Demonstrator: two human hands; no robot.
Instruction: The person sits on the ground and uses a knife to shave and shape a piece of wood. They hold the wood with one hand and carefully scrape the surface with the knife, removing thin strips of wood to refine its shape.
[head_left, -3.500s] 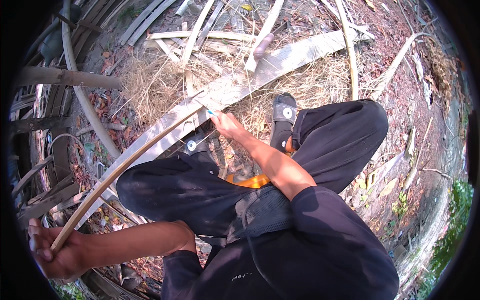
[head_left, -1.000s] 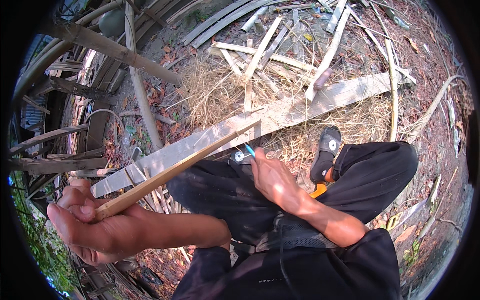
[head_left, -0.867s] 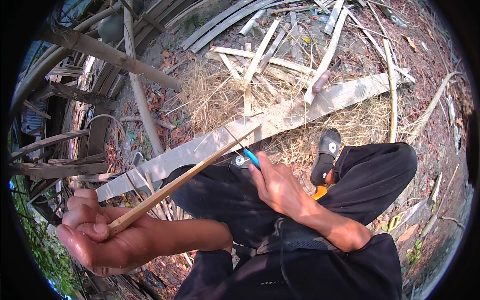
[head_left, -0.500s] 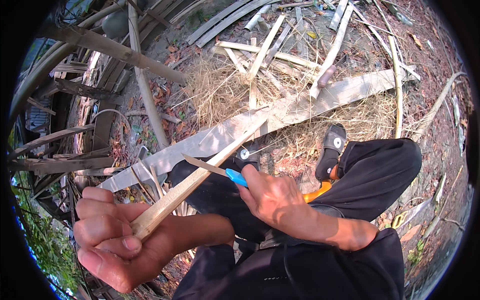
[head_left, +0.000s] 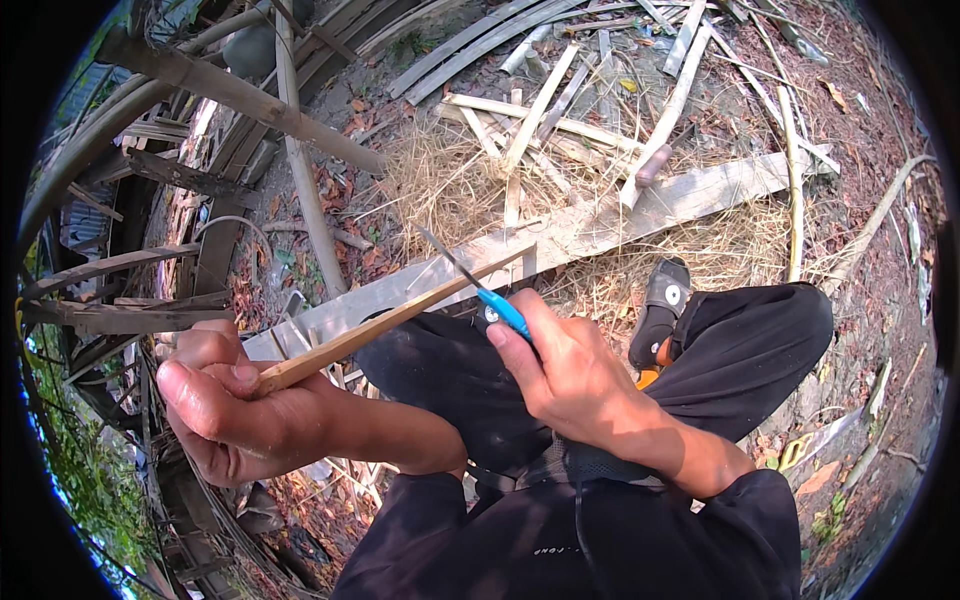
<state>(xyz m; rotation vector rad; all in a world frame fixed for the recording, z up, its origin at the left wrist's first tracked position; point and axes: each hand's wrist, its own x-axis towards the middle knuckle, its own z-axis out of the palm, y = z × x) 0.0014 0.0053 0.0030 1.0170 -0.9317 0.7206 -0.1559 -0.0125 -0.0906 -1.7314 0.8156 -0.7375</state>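
Observation:
My left hand (head_left: 235,405) is closed round the near end of a pale bamboo strip (head_left: 375,330). The strip slants up and away to the right, its far end over a long grey plank (head_left: 690,205). My right hand (head_left: 585,375) grips a knife (head_left: 505,312) by its blue handle. Its narrow blade crosses the strip toward the far part, pointing up and left; whether the edge touches the wood I cannot tell. The plank lies slantwise in front of my legs.
Curly shavings (head_left: 440,195) heap beyond the plank, among split bamboo pieces (head_left: 540,105). A saw (head_left: 820,440) with a yellow handle lies on the ground at right. Poles and stacked wood (head_left: 240,85) stand at left. My sandalled foot (head_left: 665,300) rests by the plank.
The knife has moved farther along the strip, away from my left hand, and its blade now points more upward. My left hand has risen and turned, rolling the strip with it.

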